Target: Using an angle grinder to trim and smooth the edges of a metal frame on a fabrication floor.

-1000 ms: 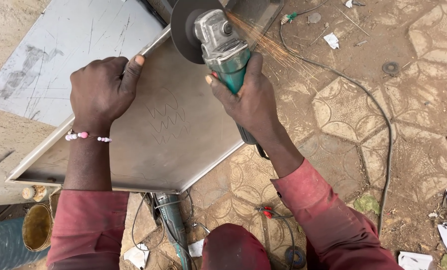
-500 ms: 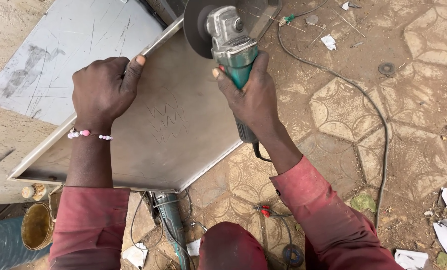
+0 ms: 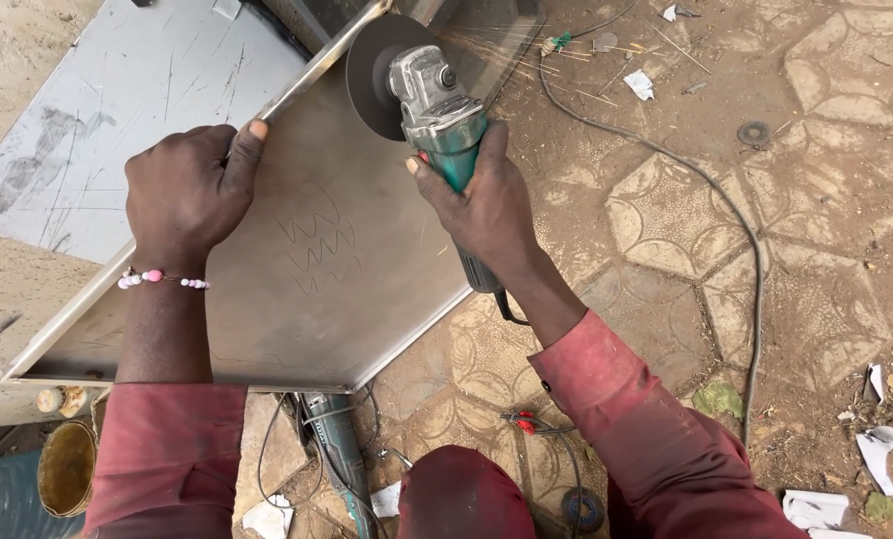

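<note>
My right hand (image 3: 481, 205) grips a green and silver angle grinder (image 3: 436, 110) whose dark disc (image 3: 376, 75) touches the upper edge of a folded metal sheet tray (image 3: 306, 269). Thin sparks fly off to the right of the disc. My left hand (image 3: 187, 190) presses flat on the tray's left rim, thumb on the raised edge, a pink bead bracelet at the wrist. The grinder's black cable (image 3: 736, 230) runs from its tail across the paved ground.
A larger grey metal sheet (image 3: 117, 110) lies under the tray at the upper left. A second power tool (image 3: 336, 449) rests on the ground below the tray. A rusty tin (image 3: 67, 464) stands at the lower left. Paper scraps (image 3: 881, 449) litter the patterned paving.
The grinder has slid left along the tray's upper edge, and sparks show again to the right of the disc. My left hand has stayed on the rim.
</note>
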